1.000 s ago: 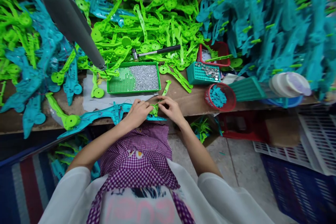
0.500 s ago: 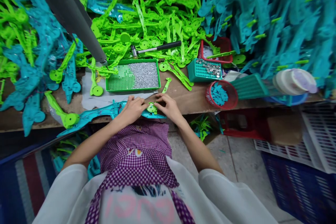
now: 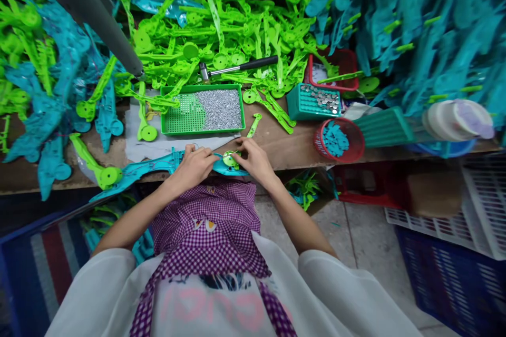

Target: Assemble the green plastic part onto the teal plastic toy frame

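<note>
A long blue plastic shell [image 3: 148,169] lies along the table's front edge, its hollow side up. My left hand [image 3: 195,166] is closed around its middle, thumb and fingertips pointing right. A small round lime-green plastic piece [image 3: 229,159] sits in the shell's right end, between my hands. My right hand [image 3: 256,160] has its thumb and bent fingers on this green piece and the shell's right end. The fingertips partly cover both, and any smaller part in them is too small to make out.
A green tray [image 3: 163,110] of small metal pins stands behind my hands, with a hammer [image 3: 241,67] beyond it. To the right are a teal box [image 3: 293,105] with metal discs and a red basket [image 3: 359,143] of blue pieces. A grey pole-like tool [image 3: 106,26] hangs at upper left.
The view has shifted slightly. My left hand has drawn a little left from the green piece, uncovering more of it, while my right fingers stay at it.
</note>
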Action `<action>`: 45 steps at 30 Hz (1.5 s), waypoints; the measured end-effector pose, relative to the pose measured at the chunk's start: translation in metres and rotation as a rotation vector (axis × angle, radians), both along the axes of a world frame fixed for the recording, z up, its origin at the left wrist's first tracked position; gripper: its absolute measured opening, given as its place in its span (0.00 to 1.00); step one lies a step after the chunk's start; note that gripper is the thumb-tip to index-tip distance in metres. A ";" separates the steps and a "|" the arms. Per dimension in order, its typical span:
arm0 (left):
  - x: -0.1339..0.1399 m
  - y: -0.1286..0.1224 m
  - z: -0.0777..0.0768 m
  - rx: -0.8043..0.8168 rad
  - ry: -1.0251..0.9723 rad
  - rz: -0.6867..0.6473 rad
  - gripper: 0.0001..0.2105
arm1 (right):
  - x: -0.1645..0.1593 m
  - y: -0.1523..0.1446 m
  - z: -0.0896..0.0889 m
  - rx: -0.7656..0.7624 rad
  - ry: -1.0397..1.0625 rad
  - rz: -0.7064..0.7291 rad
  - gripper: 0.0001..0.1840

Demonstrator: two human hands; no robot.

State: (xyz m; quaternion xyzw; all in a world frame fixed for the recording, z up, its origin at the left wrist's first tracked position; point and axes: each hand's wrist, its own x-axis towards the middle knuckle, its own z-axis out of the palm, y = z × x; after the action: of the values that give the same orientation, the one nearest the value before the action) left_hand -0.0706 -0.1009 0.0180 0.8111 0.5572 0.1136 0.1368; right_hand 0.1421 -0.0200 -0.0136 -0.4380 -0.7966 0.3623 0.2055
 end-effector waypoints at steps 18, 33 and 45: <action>0.002 0.022 0.009 -0.183 0.066 -0.080 0.16 | -0.054 0.015 0.110 0.241 0.460 -0.067 0.13; -0.012 0.029 0.012 -0.229 -0.138 -0.033 0.04 | -0.043 -0.046 0.007 0.104 -0.030 -0.055 0.09; -0.031 0.035 0.011 -0.182 -0.040 -0.157 0.12 | -0.043 -0.043 -0.006 0.166 -0.089 0.010 0.07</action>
State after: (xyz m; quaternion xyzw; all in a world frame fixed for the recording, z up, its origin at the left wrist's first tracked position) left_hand -0.1011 -0.0661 0.0289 0.8340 0.4973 0.0677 0.2293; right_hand 0.0992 -0.0632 -0.0195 -0.4310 -0.8345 0.2765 0.2037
